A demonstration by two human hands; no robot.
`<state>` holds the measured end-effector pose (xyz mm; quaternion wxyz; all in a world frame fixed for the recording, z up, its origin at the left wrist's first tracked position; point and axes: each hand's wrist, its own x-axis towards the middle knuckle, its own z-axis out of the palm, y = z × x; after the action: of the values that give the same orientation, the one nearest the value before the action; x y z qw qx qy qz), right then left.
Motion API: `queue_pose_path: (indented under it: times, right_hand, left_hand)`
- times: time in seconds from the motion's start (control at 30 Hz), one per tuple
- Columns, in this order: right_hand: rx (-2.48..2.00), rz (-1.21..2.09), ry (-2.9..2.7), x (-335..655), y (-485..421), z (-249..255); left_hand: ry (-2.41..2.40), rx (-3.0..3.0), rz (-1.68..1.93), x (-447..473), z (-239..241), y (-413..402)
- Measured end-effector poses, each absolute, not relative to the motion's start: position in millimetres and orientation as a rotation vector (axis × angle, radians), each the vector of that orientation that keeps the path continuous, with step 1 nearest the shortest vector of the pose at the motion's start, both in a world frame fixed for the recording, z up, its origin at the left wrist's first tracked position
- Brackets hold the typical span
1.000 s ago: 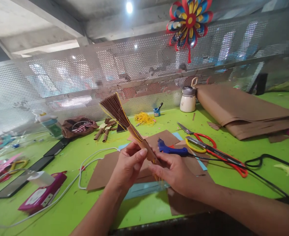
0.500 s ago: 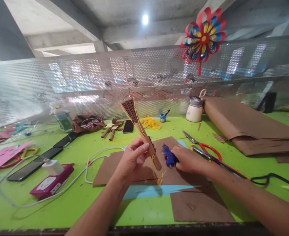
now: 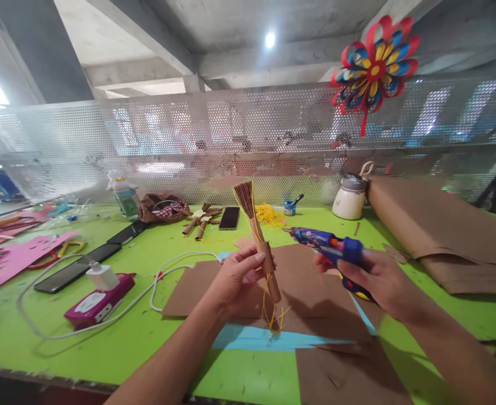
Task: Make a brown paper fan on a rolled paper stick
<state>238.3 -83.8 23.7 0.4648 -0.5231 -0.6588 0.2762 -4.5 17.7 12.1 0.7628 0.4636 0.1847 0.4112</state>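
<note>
In my left hand (image 3: 243, 273) is a small brown paper broom (image 3: 256, 225), its fringed end pointing up and yellow string running along it. A tangle of yellow string (image 3: 274, 323) dangles from its lower end. My right hand (image 3: 378, 281) is wrapped around a blue hot glue gun (image 3: 330, 244), raised above the table with its nozzle pointing left toward the broom. A gap separates nozzle and broom. Beneath both hands lie brown paper sheets (image 3: 214, 292) and a light blue paper strip (image 3: 265, 337).
On the green table (image 3: 147, 360) sit a purple power strip (image 3: 100, 301) with a white cable, a phone (image 3: 230, 218), brown paper rolls (image 3: 201, 220), yellow shreds (image 3: 269, 215) and a cream bottle (image 3: 350, 197). Folded brown paper (image 3: 433, 225) lies right. A paper flower (image 3: 375, 70) hangs above.
My right hand has lifted the glue gun off the brown paper and turned its nozzle leftward. The left hand still grips the broom. The whole view has shifted slightly left.
</note>
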Motion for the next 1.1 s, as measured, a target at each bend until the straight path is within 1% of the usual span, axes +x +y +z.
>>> queue_pose_path:
  times: [0.1, 0.33, 0.87, 1.1]
  right_hand:
    - [-1.194, 0.728, -1.676, 237, -97, 27]
    - [-1.221, 0.713, -1.727, 229, -100, 24]
    - [-1.253, 0.729, -1.673, 223, -104, 23]
    - [-1.201, 0.663, -1.722, 222, -107, 26]
  left_hand:
    - [0.402, 1.023, 0.869, -5, 11, 16]
    - [0.398, 1.039, 0.831, -4, 12, 15]
    - [0.405, 1.037, 0.877, -2, 16, 7]
    - [0.420, 1.029, 0.903, -2, 16, 7]
